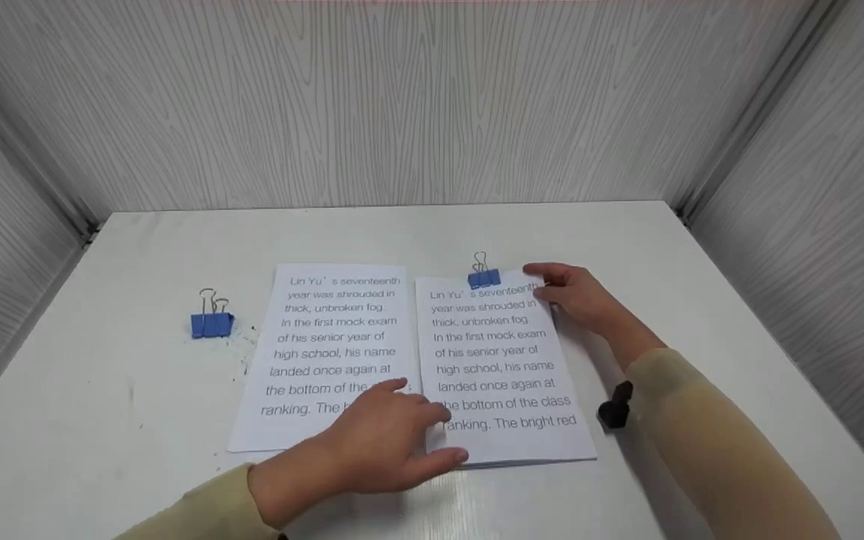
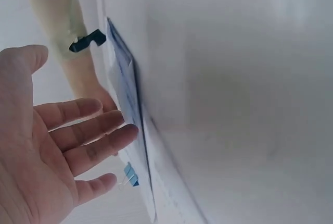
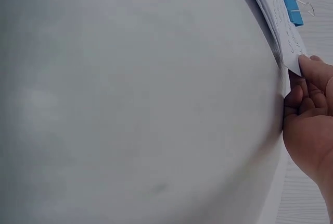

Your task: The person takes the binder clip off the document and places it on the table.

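Two stacks of printed paper lie side by side. The right paper stack carries a blue binder clip on its top edge, wire handles standing up. At that stack's top right corner, my right hand pinches the paper, thumb on the printed face and fingers beneath, as the right wrist view shows. My left hand is spread over the lower part of both stacks, fingers pointing right and fingertips at the right stack's left edge. It covers some print on the left paper stack.
A second blue binder clip stands on the white table, left of the left stack, with dark specks beside it. Grained panels enclose the table at the back and sides. A black piece is attached at the right sleeve.
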### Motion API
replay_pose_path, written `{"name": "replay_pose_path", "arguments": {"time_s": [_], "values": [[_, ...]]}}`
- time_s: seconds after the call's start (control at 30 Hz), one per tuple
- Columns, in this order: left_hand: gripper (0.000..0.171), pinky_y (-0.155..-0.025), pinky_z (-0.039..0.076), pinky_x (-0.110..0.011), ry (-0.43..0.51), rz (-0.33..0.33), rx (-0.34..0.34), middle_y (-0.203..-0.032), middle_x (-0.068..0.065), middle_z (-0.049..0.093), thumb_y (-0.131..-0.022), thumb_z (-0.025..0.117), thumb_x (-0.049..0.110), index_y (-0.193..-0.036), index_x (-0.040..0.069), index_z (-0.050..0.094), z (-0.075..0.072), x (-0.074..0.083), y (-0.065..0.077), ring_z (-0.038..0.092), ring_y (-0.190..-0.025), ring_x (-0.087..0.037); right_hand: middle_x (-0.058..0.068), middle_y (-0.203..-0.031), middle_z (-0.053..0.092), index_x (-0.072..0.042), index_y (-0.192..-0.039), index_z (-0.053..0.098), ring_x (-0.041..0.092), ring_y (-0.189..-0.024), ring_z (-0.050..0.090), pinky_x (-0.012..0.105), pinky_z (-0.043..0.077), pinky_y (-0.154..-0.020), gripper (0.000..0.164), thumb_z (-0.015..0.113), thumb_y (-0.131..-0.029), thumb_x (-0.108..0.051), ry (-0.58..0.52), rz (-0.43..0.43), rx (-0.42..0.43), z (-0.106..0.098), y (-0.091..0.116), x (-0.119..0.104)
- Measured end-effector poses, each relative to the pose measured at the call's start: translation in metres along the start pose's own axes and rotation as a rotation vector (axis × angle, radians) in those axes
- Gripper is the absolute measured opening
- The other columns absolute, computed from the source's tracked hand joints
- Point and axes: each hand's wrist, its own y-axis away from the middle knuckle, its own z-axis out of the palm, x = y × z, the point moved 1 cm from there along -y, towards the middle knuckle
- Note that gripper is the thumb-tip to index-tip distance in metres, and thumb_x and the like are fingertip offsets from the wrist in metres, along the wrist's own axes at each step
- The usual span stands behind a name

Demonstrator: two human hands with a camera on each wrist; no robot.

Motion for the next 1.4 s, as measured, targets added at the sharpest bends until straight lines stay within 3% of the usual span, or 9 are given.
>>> {"name": "replay_pose_path", "arguments": {"time_s": [0.17,0.3,0.47,0.67,1.0,1.2,1.4], "values": [[0.064,-0.098,0.045,-0.043,0.004,-0.033,0.095,-0.109,0.003,0.071,-0.094,0.037,0.067,-0.117,0.017,0.069,-0.018,-0.013,-0.029,0.065,-0.101,-0.014,0.004,-0.123,0.057,-0.029,-0.132,0.062,0.022,-0.109,0.048,0.036,0.039,-0.090,0.042,0.067,-0.093,-0.013,-0.023,0.000,0.014,0.000,0.000,-0.002],[0.063,-0.096,0.047,-0.036,0.071,-0.112,0.152,-0.119,0.004,0.067,-0.094,0.040,0.067,-0.125,0.018,0.064,-0.029,-0.031,-0.061,0.062,-0.109,-0.013,0.005,-0.123,0.058,-0.027,-0.131,0.062,0.022,-0.111,0.048,0.036,0.039,-0.092,0.043,0.067,-0.092,-0.011,-0.042,-0.008,0.017,0.000,0.000,-0.001],[0.063,-0.100,0.043,-0.034,0.233,-0.248,0.219,-0.129,0.002,0.062,-0.092,0.047,0.065,-0.134,0.019,0.058,-0.036,-0.061,-0.101,0.057,-0.118,-0.013,0.002,-0.125,0.058,-0.029,-0.130,0.062,0.022,-0.115,0.049,0.037,0.037,-0.098,0.042,0.068,-0.092,-0.012,-0.038,-0.004,0.021,0.001,0.001,0.001],[0.062,-0.105,0.041,-0.038,0.463,-0.328,0.264,-0.135,-0.001,0.057,-0.091,0.056,0.059,-0.139,0.019,0.051,-0.028,-0.092,-0.137,0.051,-0.126,-0.015,0.003,-0.121,0.060,-0.028,-0.128,0.064,0.022,-0.114,0.051,0.039,0.038,-0.099,0.042,0.068,-0.090,-0.010,-0.046,-0.001,0.032,0.003,0.002,0.001],[0.076,-0.108,0.037,-0.032,0.662,-0.359,0.261,-0.147,-0.001,0.045,-0.089,0.056,0.063,-0.149,0.020,0.039,-0.003,-0.116,-0.170,0.043,-0.134,-0.015,0.001,-0.119,0.061,-0.031,-0.124,0.066,0.023,-0.110,0.052,0.038,0.037,-0.098,0.038,0.067,-0.091,-0.013,-0.039,0.014,0.051,0.004,0.003,0.006],[0.078,-0.109,0.036,-0.033,0.724,-0.371,0.268,-0.149,-0.005,0.043,-0.090,0.055,0.063,-0.150,0.018,0.036,0.007,-0.122,-0.182,0.042,-0.135,-0.017,-0.001,-0.117,0.063,-0.034,-0.118,0.068,0.021,-0.111,0.052,0.038,0.036,-0.099,0.036,0.069,-0.090,-0.011,-0.070,0.033,0.075,0.004,0.003,0.007],[0.081,-0.111,0.033,-0.035,0.777,-0.409,0.250,-0.152,-0.005,0.039,-0.088,0.055,0.066,-0.152,0.021,0.033,0.014,-0.123,-0.188,0.039,-0.138,-0.018,-0.003,-0.119,0.063,-0.032,-0.122,0.068,0.020,-0.114,0.053,0.039,0.035,-0.103,0.038,0.069,-0.090,-0.011,-0.073,0.020,0.066,0.004,0.004,0.005]]}}
